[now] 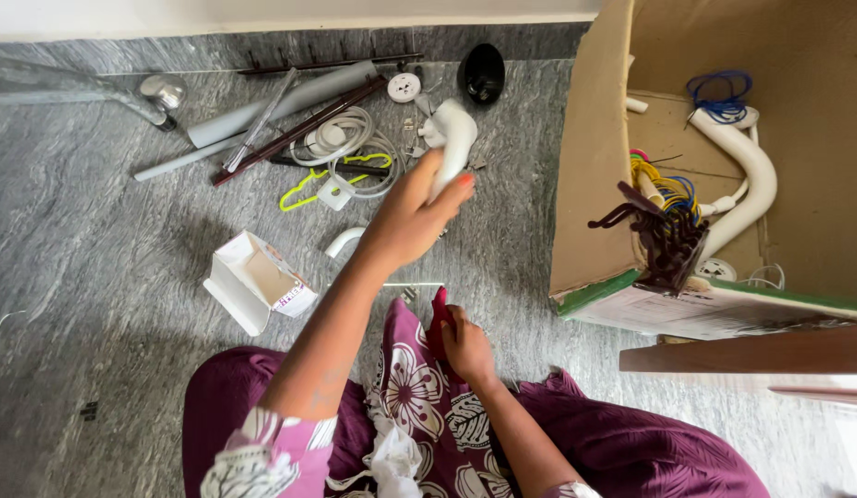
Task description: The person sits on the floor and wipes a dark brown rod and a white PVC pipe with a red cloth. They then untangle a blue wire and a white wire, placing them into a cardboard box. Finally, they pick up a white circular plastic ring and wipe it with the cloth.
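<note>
Gripping white fitting (450, 138) in left hand (412, 221).

Floor (96, 277): grey veined stone, meeting a pale wall base along the far edge. Lying on it toward the far edge: a grey pipe (281, 103), dark brown rods (299, 129), a coiled white hose (355, 148), a yellow-green hanger (309, 189), a round white fitting (404, 87), a black oval object (482, 72) and a chrome fitting (161, 92). Nearer the middle, an open small white carton (253, 279) and a curved white piece (341, 242). At the right edge stands a large cardboard box (595, 166).
</note>
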